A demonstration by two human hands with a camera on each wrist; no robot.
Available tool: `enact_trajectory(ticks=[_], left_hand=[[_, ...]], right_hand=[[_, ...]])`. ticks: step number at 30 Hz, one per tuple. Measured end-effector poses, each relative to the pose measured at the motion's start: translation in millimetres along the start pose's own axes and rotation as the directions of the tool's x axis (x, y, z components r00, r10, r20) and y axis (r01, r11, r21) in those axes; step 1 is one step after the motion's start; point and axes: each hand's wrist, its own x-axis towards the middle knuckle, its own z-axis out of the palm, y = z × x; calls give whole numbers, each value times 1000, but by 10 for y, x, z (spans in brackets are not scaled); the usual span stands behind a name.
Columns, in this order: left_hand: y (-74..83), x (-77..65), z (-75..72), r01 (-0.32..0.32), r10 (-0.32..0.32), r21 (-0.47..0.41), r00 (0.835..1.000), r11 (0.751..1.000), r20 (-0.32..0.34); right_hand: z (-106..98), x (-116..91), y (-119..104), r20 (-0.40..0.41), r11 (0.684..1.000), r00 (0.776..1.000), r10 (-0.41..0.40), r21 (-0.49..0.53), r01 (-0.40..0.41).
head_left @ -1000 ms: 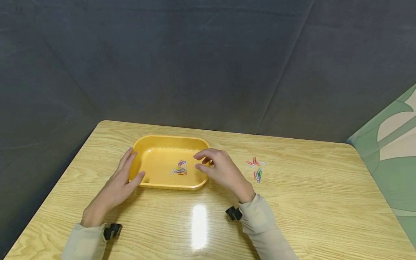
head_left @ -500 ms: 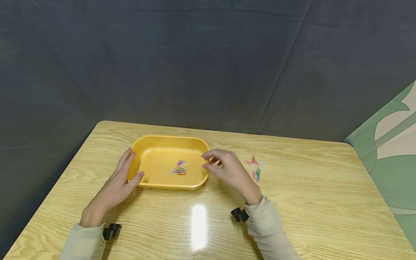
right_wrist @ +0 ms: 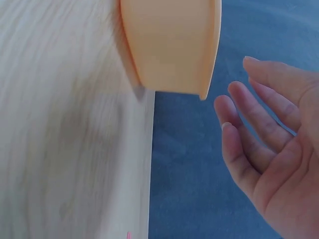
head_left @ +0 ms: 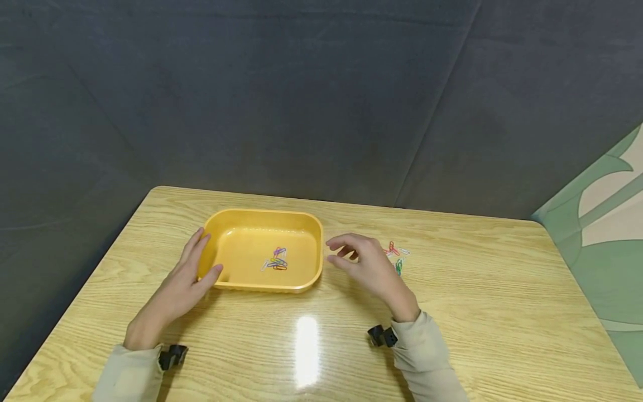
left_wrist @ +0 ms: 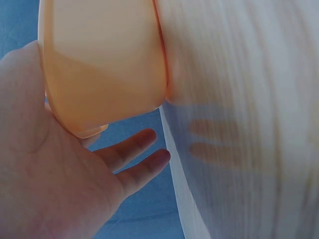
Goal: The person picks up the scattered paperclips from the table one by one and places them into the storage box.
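A shallow yellow tray (head_left: 246, 243) sits on the wooden table. Inside it lies a small pile of colourful paper clips (head_left: 278, 262). At the tray's left end is my left hand (head_left: 176, 287), its fingers fairly straight along the outside and its thumb near the front corner; the left wrist view has this hand (left_wrist: 65, 164) right against the tray's wall (left_wrist: 104, 59). My right hand (head_left: 372, 268) is raised just outside the tray's right end, with loosely bent fingers and a gap between thumb and forefinger. In the right wrist view this hand (right_wrist: 279, 144) holds nothing.
To the right of my right hand, more paper clips lie on the table (head_left: 502, 279): a red and white group (head_left: 393, 249) and a green one (head_left: 399, 267), both partly hidden by the hand. Dark cloth (head_left: 301, 111) hangs behind the table's far edge.
My right hand has moved right, from over the tray's right end to beside it, and now covers part of the loose paper clips. The left hand and tray stay put.
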Motion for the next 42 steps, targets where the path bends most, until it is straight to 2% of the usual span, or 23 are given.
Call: enact_trajectory(ticks=[11, 23, 42], left_hand=[[4, -2, 0, 6, -6, -4, 1000, 1000, 3], [-9, 1, 11, 5, -5, 0, 1000, 1000, 4], [-5, -8, 11, 1, -1, 9, 1000, 1000, -1]], right_hand=[[-83, -126, 149, -12, 999, 999, 41, -13, -42], [-143, -213, 294, -52, 998, 999, 18, -60, -21], [-349, -371, 458, -34, 991, 998, 59, -117, -62]])
